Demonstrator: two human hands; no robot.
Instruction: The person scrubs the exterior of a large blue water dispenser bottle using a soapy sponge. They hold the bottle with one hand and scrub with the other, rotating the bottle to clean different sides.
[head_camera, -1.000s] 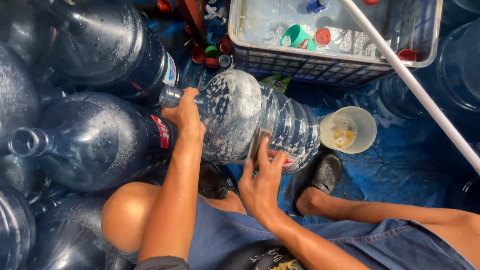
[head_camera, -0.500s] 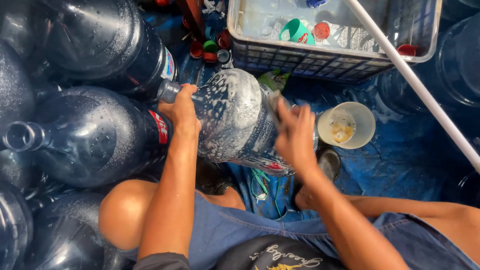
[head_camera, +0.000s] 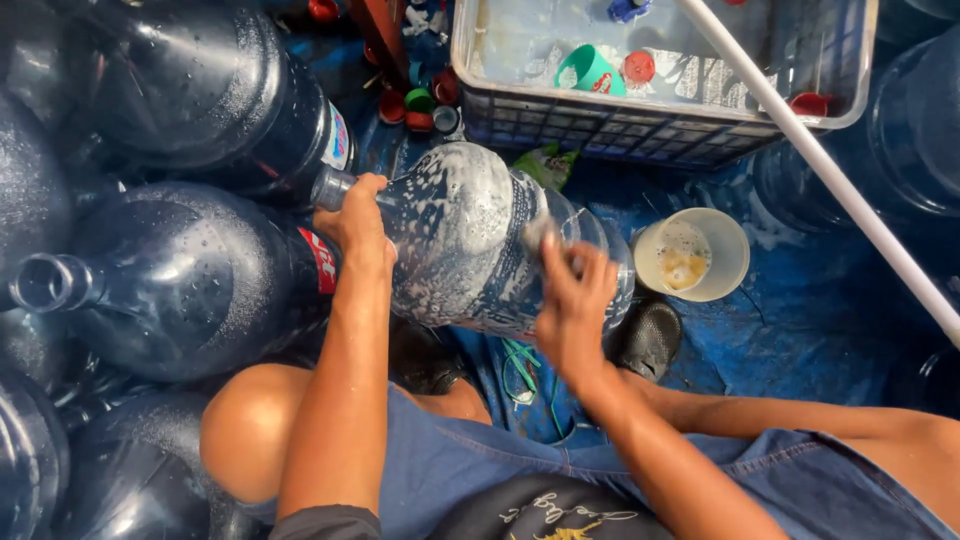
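A large clear water jug (head_camera: 470, 235) covered in soap suds lies on its side in front of me, neck pointing left. My left hand (head_camera: 355, 222) grips it at the neck and shoulder. My right hand (head_camera: 572, 300) presses a small sponge or scrub pad (head_camera: 540, 235) against the jug's soapy side. My knees and blue shorts show below, with black shoes under the jug.
Several dark blue water jugs (head_camera: 170, 280) are piled at the left. A plastic crate (head_camera: 660, 110) with water and caps stands at the top. A white pipe (head_camera: 830, 170) crosses diagonally at the right. A small tub of soapy liquid (head_camera: 715, 255) sits right of the jug. Loose caps (head_camera: 418, 105) lie near the crate.
My right hand has moved up from the jug's lower side onto its upper side, rubbing with the pad. The left hand has kept its grip at the neck.
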